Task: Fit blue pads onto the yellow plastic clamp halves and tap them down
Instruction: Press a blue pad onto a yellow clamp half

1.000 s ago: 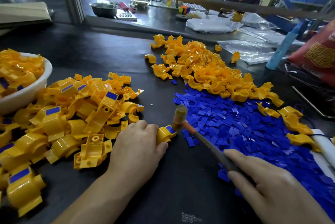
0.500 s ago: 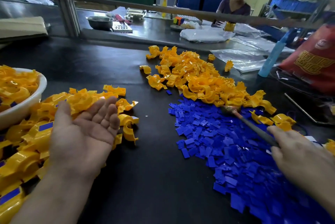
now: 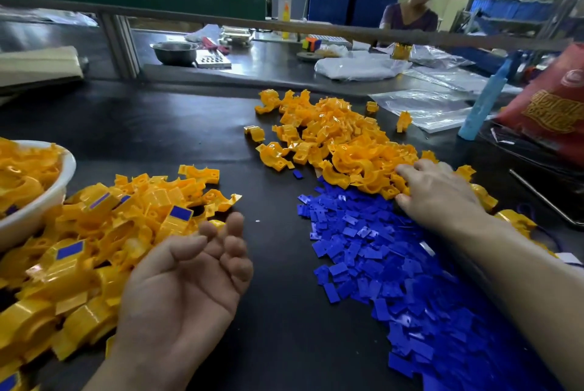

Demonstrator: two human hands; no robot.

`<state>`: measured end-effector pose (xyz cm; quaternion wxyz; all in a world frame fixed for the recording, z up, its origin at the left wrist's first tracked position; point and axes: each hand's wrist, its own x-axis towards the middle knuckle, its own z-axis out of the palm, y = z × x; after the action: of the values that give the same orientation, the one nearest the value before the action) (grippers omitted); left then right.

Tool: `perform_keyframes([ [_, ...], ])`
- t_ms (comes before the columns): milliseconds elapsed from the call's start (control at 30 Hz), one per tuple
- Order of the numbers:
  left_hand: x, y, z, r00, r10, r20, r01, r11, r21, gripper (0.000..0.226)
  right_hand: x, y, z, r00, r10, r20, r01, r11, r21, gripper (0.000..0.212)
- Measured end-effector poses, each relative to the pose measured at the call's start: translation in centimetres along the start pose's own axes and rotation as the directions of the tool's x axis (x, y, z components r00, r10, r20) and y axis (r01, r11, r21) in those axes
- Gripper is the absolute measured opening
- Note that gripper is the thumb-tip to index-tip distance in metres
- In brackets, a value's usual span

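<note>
done: padded yellow plastic clamp halves (image 3: 104,232)
todo: bare yellow halves (image 3: 331,137), flat blue pads (image 3: 395,280)
left hand (image 3: 183,289): empty, relaxed
right hand (image 3: 439,191): grip unclear

Holds the left hand (image 3: 186,283) low and close, palm up. Lets its fingers (image 3: 235,248) curl a little, with nothing in them. Stretches the right arm (image 3: 521,280) out long from the right side. Lays the right hand (image 3: 439,194) far ahead, palm down. Points the first finger forward and sticks the thumb (image 3: 403,199) out sideways. Hides the other fingertips, so hard to tell if that hand holds anything.
</note>
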<state>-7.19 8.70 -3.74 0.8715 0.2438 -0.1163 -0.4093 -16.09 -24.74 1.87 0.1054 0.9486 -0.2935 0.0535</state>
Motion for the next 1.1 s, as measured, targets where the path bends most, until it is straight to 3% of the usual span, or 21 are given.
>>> perform_keyframes([
  [133,-0.9,-0.9,2.9,0.999,0.005,-0.04,-0.004,1.0,0.027,0.034,3.9,-0.7,1.6,0.959,0.123,0.257,-0.13,0.991,0.012,0.069],
  [200,-1.0,-1.1,3.6,0.997,-0.01,-0.079,0.014,0.999,0.046,0.041,4.8,-1.0,2.2,0.95,0.148,0.276,-0.155,0.988,0.003,0.072],
  [367,-0.9,-1.3,4.0,0.993,-0.019,-0.12,0.031,0.995,0.096,0.05,5.1,-2.0,2.9,0.989,0.103,0.11,-0.099,0.994,-0.038,0.059],
  [500,-1.0,-1.5,4.1,0.993,-0.036,-0.109,0.05,0.99,0.128,0.051,3.9,-2.0,2.7,0.996,0.059,0.073,-0.061,0.998,0.017,0.042],
  [600,-1.1,-1.8,4.2,0.993,-0.048,-0.106,0.066,0.981,0.18,0.05,2.6,-1.6,1.8,0.998,0.024,-0.049,-0.017,0.99,0.138,0.035],
  [700,-1.2,-2.1,4.6,0.991,-0.041,-0.128,0.076,0.958,0.277,0.031,0.6,-1.6,0.6,0.967,-0.011,-0.256,0.086,0.955,0.282,0.027],
  [833,-1.4,-2.8,5.2,0.987,-0.02,-0.16,0.083,0.914,0.396,0.021,-3.3,-1.7,-1.2,0.949,0.021,-0.314,0.13,0.883,0.451,0.02],
  [900,-1.6,-3.1,5.3,0.985,-0.021,-0.171,0.099,0.88,0.464,0.024,-5.6,-1.9,-2.2,0.969,0.091,-0.228,0.066,0.8,0.597,0.015],
  [933,-1.7,-3.2,5.4,0.985,-0.022,-0.172,0.106,0.862,0.496,0.026,-6.8,-2.1,-2.7,0.982,0.132,-0.137,0.007,0.696,0.718,0.014],
  [967,-1.8,-3.4,5.5,0.985,-0.02,-0.173,0.109,0.845,0.523,0.028,-8.0,-2.5,-3.2,0.99,0.14,-0.013,-0.062,0.516,0.854,0.015],
  [1033,-1.9,-3.7,5.8,0.985,-0.009,-0.173,0.112,0.795,0.596,0.036,-10.5,-3.8,-4.6,0.977,-0.007,0.214,-0.212,0.108,0.971,0.018],
  [1067,-2.0,-3.8,6.0,0.984,0.004,-0.178,0.117,0.738,0.665,0.042,-11.5,-4.4,-5.1,0.964,-0.1,0.245,-0.245,0.016,0.969,0.021],
  [1100,-2.1,-3.8,6.1,0.983,0.027,-0.182,0.12,0.653,0.748,0.049,-12.4,-4.8,-5.6,0.957,-0.169,0.237,-0.24,0.003,0.971,0.022],
])
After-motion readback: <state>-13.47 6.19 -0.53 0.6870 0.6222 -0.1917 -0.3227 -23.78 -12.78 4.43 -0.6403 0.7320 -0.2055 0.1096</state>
